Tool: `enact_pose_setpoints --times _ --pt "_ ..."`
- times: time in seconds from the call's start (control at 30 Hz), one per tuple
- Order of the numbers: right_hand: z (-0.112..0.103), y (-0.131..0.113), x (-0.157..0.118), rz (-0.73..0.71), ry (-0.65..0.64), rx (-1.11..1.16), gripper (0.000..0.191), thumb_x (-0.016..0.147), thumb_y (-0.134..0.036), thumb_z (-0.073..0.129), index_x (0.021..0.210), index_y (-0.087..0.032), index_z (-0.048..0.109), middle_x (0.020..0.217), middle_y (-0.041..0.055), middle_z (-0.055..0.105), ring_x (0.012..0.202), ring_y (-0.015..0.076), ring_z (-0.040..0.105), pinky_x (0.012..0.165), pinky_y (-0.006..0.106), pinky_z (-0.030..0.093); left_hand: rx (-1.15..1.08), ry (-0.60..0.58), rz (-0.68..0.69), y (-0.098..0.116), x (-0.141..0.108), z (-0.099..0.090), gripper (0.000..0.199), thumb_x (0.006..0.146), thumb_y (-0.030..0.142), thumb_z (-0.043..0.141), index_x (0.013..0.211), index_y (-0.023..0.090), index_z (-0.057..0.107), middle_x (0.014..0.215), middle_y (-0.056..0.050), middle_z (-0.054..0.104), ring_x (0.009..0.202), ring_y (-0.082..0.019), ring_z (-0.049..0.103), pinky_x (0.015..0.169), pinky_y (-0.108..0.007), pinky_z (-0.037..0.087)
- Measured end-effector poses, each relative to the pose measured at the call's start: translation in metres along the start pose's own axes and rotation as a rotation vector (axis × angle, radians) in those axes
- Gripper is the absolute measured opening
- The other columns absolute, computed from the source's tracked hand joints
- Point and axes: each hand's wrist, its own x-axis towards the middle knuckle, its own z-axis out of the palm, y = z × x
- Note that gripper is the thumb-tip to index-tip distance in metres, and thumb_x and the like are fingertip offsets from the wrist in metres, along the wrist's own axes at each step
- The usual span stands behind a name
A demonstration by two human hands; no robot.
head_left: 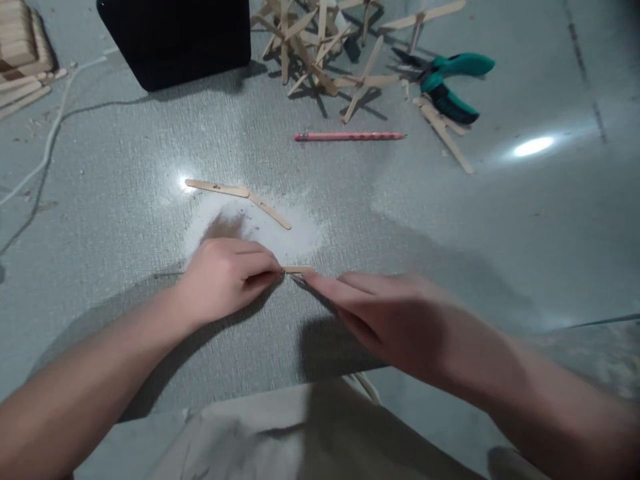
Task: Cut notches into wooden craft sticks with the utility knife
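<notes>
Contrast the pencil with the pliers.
The pencil is pink; the pliers have green and black handles. The pencil is one slim, straight piece, whereas the pliers' two handles spread apart. The pencil lies sideways; the pliers lie askew. Both rest on the table.

The stick at the 2 hands looks like pale, matt wood, as do the 2 joined sticks beyond the left one. The tabletop under both has a finely ribbed, greyish surface with a sheen. Farther out, the pencil is pink with a smooth finish, and the pliers have teal and black grips that look like plastic. Nearest the wearer, pale, creased cloth.
</notes>
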Motion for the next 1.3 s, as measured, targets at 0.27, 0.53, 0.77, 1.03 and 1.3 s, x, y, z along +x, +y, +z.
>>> enact_pose_setpoints --times 0.27,0.53,0.77,1.03,1.3 --pt "-0.005 -0.006 0.006 -0.149 -0.232 -0.565 0.049 0.1 -0.014 0.04 0.145 -0.021 0.059 0.068 -0.0026 0.058 0.049 0.0115 0.044 0.05 0.03 0.022 -0.056 -0.03 -0.04 0.003 0.002 -0.001 0.016 0.097 0.018 0.066 0.087 0.016 0.077 0.088 -0.004 0.08 0.075 -0.016 0.075 0.065 -0.026 0.058" --pt "-0.004 -0.005 0.003 -0.179 -0.231 -0.573 0.053 0.1 -0.013 0.041 0.151 -0.023 0.05 0.071 -0.0042 0.057 0.05 0.01 0.045 0.051 0.028 0.021 -0.094 -0.015 -0.046 0.002 0.001 0.0 0.012 0.094 0.015 0.07 0.086 0.014 0.078 0.087 -0.004 0.08 0.074 -0.016 0.076 0.065 -0.027 0.059" --pt "-0.006 -0.006 0.007 -0.171 -0.237 -0.583 0.05 0.1 -0.013 0.041 0.147 -0.022 0.057 0.07 -0.0027 0.056 0.051 0.0102 0.045 0.052 0.028 0.02 -0.071 -0.001 -0.038 0.001 0.001 0.001 0.013 0.096 0.018 0.07 0.086 0.015 0.078 0.088 -0.004 0.081 0.076 -0.016 0.076 0.067 -0.026 0.059" --pt "-0.011 -0.011 0.01 -0.113 -0.327 -0.641 0.055 0.097 -0.011 0.041 0.148 -0.025 0.058 0.069 -0.0007 0.059 0.05 0.0107 0.04 0.053 0.03 0.017 -0.077 -0.006 -0.038 0.002 0.0 0.0 0.013 0.096 0.017 0.069 0.086 0.015 0.078 0.088 -0.004 0.081 0.076 -0.016 0.076 0.066 -0.026 0.059" --pt "-0.012 -0.01 0.011 -0.13 -0.315 -0.63 0.056 0.094 -0.009 0.046 0.146 -0.026 0.059 0.068 -0.0022 0.055 0.049 0.0095 0.036 0.054 0.028 0.016 -0.079 -0.006 -0.026 0.001 0.0 0.002 0.014 0.096 0.017 0.068 0.086 0.016 0.077 0.088 -0.004 0.081 0.075 -0.016 0.076 0.065 -0.026 0.058"
